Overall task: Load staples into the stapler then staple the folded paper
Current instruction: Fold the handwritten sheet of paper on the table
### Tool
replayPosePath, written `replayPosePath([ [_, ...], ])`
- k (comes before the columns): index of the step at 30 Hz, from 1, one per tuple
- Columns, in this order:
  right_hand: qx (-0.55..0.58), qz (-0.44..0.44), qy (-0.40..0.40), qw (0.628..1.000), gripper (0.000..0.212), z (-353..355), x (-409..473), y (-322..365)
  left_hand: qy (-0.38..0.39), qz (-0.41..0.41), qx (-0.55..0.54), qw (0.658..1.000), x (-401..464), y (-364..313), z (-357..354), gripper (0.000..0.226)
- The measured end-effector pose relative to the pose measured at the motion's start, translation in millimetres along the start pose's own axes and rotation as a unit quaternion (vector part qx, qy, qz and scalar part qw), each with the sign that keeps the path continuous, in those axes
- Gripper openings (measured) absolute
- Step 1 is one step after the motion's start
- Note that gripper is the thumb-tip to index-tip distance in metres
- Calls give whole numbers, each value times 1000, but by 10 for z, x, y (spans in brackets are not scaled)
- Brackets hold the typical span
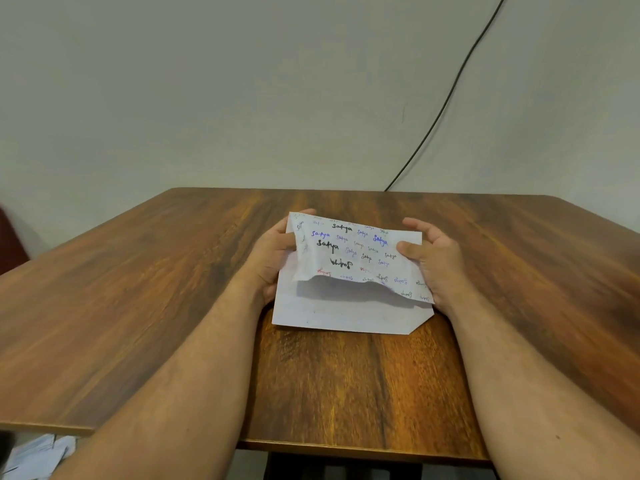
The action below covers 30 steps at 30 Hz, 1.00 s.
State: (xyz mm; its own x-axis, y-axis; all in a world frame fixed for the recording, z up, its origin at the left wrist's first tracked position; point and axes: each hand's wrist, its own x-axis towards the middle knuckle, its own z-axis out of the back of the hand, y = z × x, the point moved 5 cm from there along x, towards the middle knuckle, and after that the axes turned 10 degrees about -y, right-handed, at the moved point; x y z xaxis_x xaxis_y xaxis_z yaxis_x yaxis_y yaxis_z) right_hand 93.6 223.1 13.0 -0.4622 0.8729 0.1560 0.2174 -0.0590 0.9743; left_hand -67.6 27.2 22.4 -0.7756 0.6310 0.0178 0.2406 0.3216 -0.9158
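Hands (273, 258) (433, 261) fold crinkled scribbled paper (349, 289).

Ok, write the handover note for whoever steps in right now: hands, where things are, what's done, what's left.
Left hand: grips the left edge of the paper, fingers behind it.
Right hand: thumb on the paper's right edge, fingers loosely curled behind.
The paper is held just above the wooden table, its written-on upper flap bent over toward the person, fold not pressed flat.
No stapler or staples in view, so whether it has been loaded cannot be told.
No staple shows in the paper.
Left: finish the fold, find the stapler, load it if needed, staple.
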Motion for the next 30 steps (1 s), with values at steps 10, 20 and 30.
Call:
replayPosePath([
  [10,42,-85,86,992,31,-88,-106,-8,-76,-24,-65,995,-37,-77,57,29],
  [20,42,-67,82,993,31,-115,-156,15,-84,12,-3,996,-16,-1,98,39],
  [30,49,-81,89,992,48,-135,-187,36,-150,-14,-60,987,55,-41,215,39],
])
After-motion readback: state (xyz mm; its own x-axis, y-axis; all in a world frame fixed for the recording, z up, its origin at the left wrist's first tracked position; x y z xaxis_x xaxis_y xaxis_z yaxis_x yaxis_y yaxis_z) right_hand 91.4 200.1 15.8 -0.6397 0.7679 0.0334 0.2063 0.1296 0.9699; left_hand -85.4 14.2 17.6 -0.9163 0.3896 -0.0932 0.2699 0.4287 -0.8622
